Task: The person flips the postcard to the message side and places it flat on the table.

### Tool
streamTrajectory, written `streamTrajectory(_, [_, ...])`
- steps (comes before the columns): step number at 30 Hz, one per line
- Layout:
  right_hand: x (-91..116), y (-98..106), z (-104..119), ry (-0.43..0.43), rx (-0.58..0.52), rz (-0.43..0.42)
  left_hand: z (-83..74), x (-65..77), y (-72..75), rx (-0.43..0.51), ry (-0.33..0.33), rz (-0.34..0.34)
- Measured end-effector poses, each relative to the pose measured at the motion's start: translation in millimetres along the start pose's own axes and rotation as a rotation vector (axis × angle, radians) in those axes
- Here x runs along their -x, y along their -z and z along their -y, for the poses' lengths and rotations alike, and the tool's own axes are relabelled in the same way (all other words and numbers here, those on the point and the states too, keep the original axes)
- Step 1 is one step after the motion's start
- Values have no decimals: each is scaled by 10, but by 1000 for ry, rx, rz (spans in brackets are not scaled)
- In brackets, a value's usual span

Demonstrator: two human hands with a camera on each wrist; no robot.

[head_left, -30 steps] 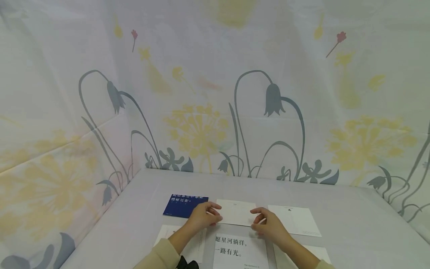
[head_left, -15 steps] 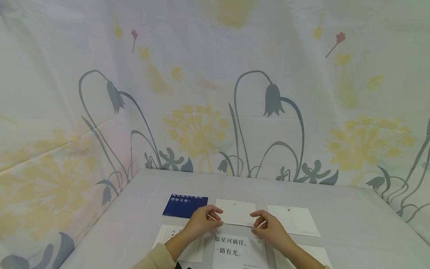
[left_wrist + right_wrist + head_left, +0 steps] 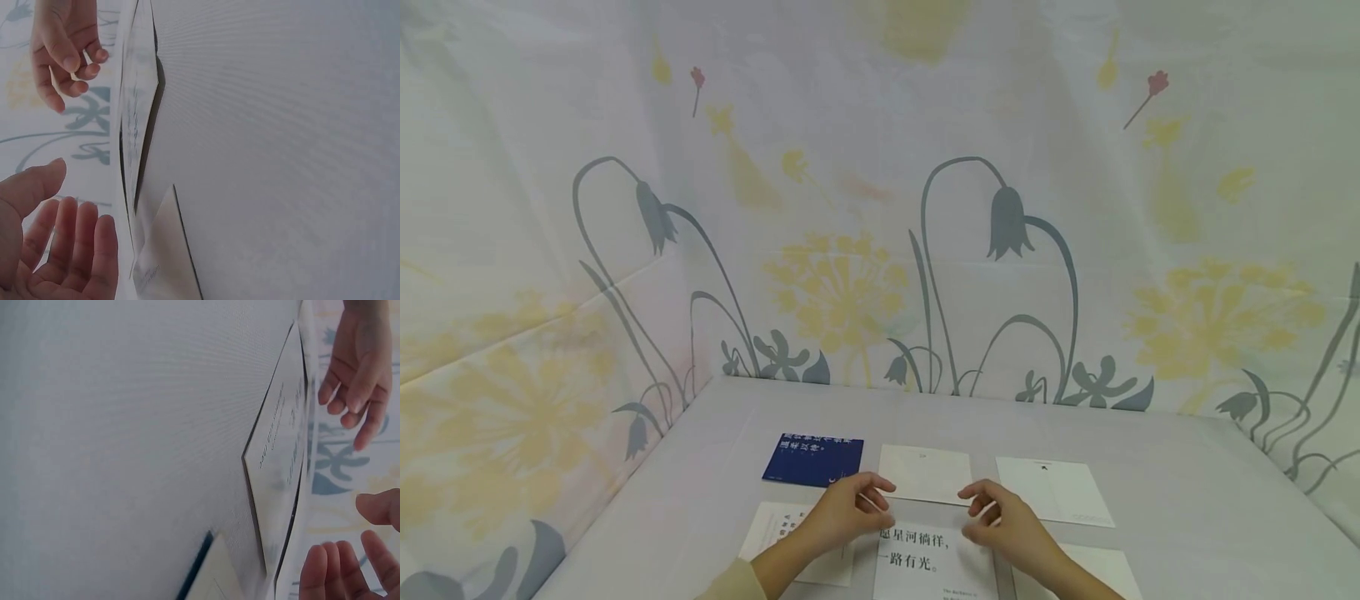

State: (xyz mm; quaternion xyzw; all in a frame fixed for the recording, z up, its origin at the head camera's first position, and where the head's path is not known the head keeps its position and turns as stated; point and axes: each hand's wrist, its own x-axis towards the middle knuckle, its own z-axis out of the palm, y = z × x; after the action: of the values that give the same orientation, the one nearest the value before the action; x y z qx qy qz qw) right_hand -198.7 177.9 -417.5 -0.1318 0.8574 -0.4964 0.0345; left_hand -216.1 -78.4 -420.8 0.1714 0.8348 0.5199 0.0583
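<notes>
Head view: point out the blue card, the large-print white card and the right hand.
Blue card (image 3: 813,461), head view, middle of its visible face.
Large-print white card (image 3: 946,573), head view, middle of its visible face.
Right hand (image 3: 1009,518), head view, middle of the hand.

A person's left hand and right hand, both bare, face each other across a gap, each pointing inward at about the same level. The left forearm, uncovered below a pale beige sleeve, angles in from the lower left of the head view; the right forearm slants in from the lower right. In the left wrist view, the left thumb stands apart from four softly bent left fingers. The right wrist view shows the right thumb likewise clear of the right fingers, the index finger spread a little from those beside it.
</notes>
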Motion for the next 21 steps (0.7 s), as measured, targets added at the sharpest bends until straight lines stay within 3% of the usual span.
streamTrajectory(11, [148,9,-9,100,41,77,-52,139,29,-5,-53,87])
streamTrajectory(21, [225,16,-36,191,136,184,-41,214,63,-200,-123,150])
